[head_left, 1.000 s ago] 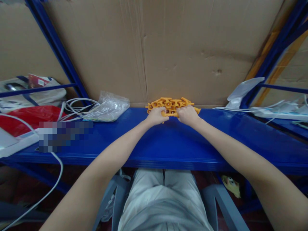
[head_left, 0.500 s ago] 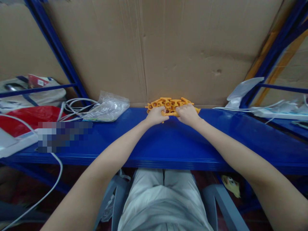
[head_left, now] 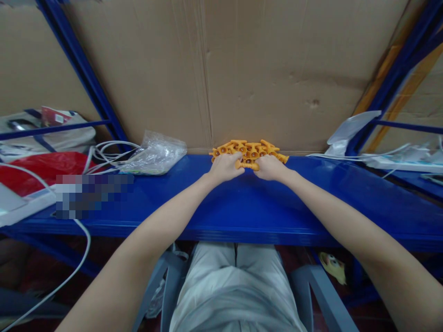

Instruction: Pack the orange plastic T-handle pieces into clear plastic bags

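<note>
A pile of orange-yellow plastic pieces [head_left: 254, 148] with round, cup-like ends and stubby handles lies at the back of the blue tabletop [head_left: 242, 203], against the cardboard. In front of it, one orange piece with a ridged handle [head_left: 248, 166] spans the gap between my hands, lying roughly crosswise. My left hand [head_left: 224, 168] is closed at its left end. At the right end, my right hand [head_left: 272, 168] has curled fingers around it. The fingertips of both hands are partly hidden, and the hands cover some of the pile behind.
A clear plastic bag [head_left: 157, 154] and white cables [head_left: 107, 152] lie left of the pile, with a red bag [head_left: 48, 168] farther left. Blue metal posts [head_left: 81, 69] frame both sides. A cardboard sheet [head_left: 263, 74] stands behind the table. At far right is a white power strip [head_left: 401, 162].
The ridged orange piece now shows plainly between my hands, slightly nearer to me. My right hand has shifted a little lower and toward me; the pile looks much the same.
</note>
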